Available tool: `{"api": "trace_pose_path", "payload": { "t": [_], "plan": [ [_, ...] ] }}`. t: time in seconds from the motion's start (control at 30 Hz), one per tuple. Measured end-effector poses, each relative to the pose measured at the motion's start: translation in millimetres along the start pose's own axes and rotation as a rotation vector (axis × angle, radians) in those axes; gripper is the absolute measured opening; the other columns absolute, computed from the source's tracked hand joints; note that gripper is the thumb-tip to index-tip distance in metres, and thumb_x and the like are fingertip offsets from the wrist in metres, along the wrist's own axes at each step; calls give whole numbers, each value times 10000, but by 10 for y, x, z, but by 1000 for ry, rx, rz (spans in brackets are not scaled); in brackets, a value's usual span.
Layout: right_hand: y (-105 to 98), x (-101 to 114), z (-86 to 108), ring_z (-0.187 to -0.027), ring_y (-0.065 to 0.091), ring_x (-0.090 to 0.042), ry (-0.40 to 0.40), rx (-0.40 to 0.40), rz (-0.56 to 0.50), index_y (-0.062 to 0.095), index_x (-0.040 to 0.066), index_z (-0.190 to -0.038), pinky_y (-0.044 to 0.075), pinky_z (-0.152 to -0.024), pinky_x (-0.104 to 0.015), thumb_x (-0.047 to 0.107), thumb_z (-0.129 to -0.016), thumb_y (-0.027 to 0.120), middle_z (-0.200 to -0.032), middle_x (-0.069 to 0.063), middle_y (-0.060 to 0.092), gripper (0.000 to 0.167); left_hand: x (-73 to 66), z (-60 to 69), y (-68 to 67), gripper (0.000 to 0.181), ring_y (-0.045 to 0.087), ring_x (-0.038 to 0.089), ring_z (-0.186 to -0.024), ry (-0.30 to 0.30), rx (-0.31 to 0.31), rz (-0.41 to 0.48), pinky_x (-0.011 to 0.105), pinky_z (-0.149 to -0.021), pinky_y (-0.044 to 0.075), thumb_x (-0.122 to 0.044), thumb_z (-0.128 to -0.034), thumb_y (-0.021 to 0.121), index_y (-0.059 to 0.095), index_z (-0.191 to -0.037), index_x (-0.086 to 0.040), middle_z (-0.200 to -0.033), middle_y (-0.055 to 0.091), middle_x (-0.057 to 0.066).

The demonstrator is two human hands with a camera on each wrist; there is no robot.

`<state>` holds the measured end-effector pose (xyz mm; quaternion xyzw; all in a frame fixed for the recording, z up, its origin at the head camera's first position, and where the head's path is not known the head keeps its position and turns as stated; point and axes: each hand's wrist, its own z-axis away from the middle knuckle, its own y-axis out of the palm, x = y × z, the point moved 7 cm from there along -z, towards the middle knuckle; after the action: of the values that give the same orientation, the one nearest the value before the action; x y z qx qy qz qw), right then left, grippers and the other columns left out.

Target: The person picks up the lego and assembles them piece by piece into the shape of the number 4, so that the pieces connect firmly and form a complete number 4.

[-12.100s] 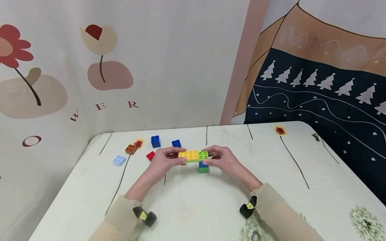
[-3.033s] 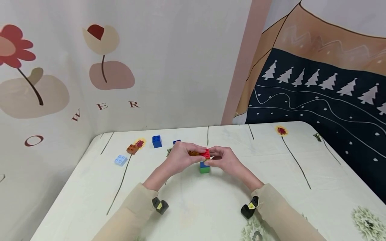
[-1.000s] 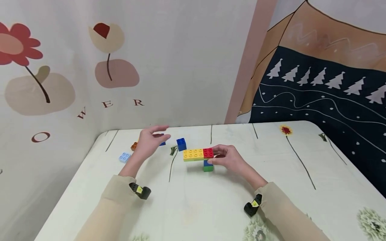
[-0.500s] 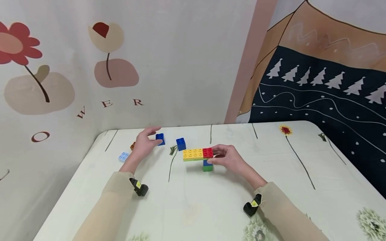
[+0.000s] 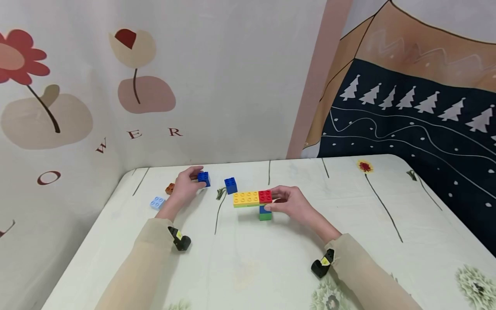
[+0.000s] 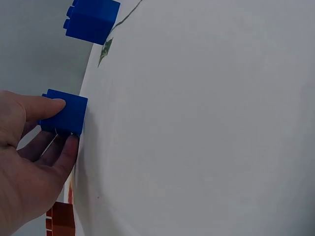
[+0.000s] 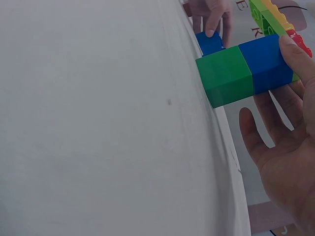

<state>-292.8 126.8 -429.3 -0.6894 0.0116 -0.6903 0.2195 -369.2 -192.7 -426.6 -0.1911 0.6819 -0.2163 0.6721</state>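
My left hand (image 5: 185,187) is at the back left, thumb and fingers pinching a blue toy building brick (image 5: 203,179) that stands on the table. In the left wrist view that blue brick (image 6: 69,112) sits between thumb and fingertips. My right hand (image 5: 291,202) holds the built stack at its right end. A green brick (image 5: 265,217) is at the bottom with a blue brick (image 7: 266,63) above it. Across the top runs a light green layer (image 7: 266,22), carrying a yellow brick (image 5: 246,198) that juts out leftward and a red brick (image 5: 265,196) over the column.
A second blue brick (image 5: 230,185) stands between the left hand and the stack. Behind the left wrist lie a brown brick (image 5: 169,188), partly hidden, and a light blue brick (image 5: 157,203). The flower-printed cloth (image 5: 240,258) covers the table.
The red brick has gone from the table onto the stack beside the yellow one. My left hand has since left the stack, moved back left and gripped a blue brick. The right hand stays.
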Motion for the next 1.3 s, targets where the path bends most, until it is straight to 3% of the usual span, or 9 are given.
{"api": "trace_pose_path", "payload": {
  "t": [0.27, 0.73, 1.0, 1.3],
  "plan": [
    [2, 16, 0, -1026, 686, -234, -8, -3, 14, 703, 35, -1263, 558, -824, -283, 128, -876, 833, -1163, -93, 734, 419, 45, 9, -22, 492, 494, 385, -1344, -47, -3, -10, 484, -1113, 427, -29, -1000, 645, 510, -1472, -10, -1431, 525, 240],
    [-8, 21, 7, -1032, 691, -240, -17, -3, 23, 704, 27, -1260, 545, -821, -306, 132, -877, 834, -1162, -101, 736, 417, -72, 107, -57, 497, 523, 381, -1320, 5, 11, -30, 503, -1071, 462, -88, -981, 699, 551, -1453, -39, -1386, 581, 220],
    [-10, 13, 0, -1040, 685, -232, -1, -11, 31, 705, 39, -1262, 540, -819, -304, 144, -868, 844, -1160, -92, 737, 431, -335, 236, 17, 499, 567, 333, -1280, 27, 38, 34, 488, -1066, 472, -144, -953, 749, 590, -1420, -72, -1351, 621, 164],
    [-5, 17, 0, -1049, 688, -240, -14, -3, 20, 699, 27, -1262, 545, -823, -307, 144, -871, 842, -1163, -100, 737, 432, -854, 489, 217, 465, 588, 314, -1268, 112, 114, 184, 461, -1042, 502, -100, -929, 769, 619, -1367, -59, -1339, 625, 156]
  ]
}}
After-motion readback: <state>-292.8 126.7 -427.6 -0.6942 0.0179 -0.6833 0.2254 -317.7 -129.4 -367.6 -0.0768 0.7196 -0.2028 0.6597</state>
